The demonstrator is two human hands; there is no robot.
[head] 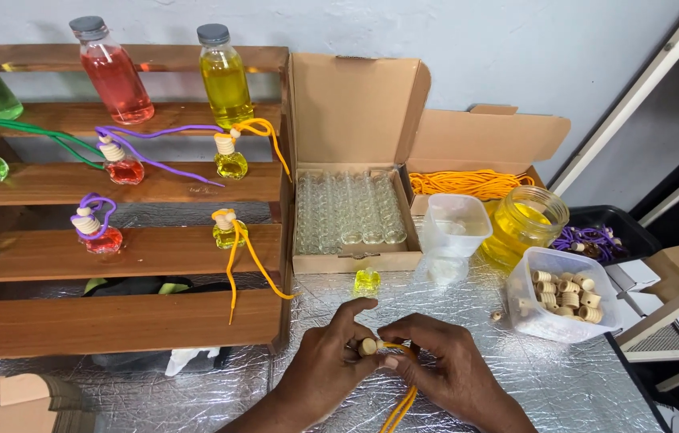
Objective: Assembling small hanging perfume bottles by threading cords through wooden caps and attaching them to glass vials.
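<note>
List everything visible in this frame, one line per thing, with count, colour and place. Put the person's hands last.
Tall bottles: three, green, red, yellow liquid, top shelf of the wooden rack.
Small corded bottles: seven, green, red, yellow and clear, middle shelves.
Open carton of small glass vials: one, clear vials, right of rack.
Carton of yellow cord: one, behind the tubs.
Clear tub: one, beside the vial carton.
Jar of yellow liquid: one, right of it.
Tub of wooden caps: one, beige caps, right foreground.
Purple cords in black tray: far right.
Filled small bottle: one, yellow, on foil.
Left hand: holds wooden cap.
Right hand: holds yellow cord.
</note>
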